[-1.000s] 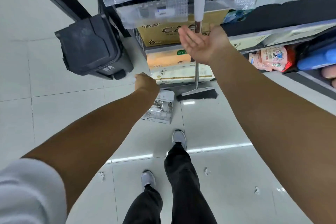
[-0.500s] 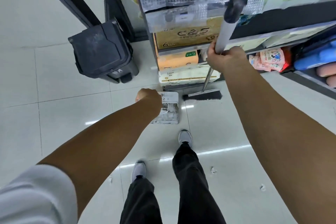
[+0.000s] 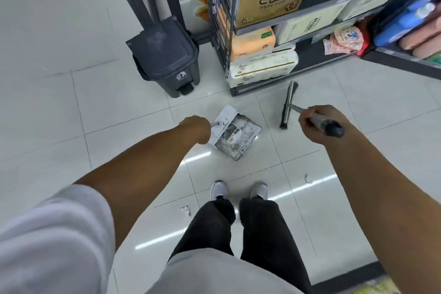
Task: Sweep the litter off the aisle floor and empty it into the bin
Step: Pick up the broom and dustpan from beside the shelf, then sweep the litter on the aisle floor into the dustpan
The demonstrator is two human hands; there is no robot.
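Broom (image 3: 288, 105) head swung away from shelf; right hand (image 3: 317, 125) grips its handle, left hand (image 3: 196, 127) grips metal dustpan (image 3: 236, 133).

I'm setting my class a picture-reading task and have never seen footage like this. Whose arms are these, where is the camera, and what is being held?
There is no machine here. A person wears a camera on the head, looking down, so you see their own arms, legs and shoes. The left hand has a closed grip on the handle of a white dustpan. The right hand grips a broom, its head near the floor. A dark bin, lid shut, stands beside the shelves. Small white scraps lie on the tiles near the shoes.
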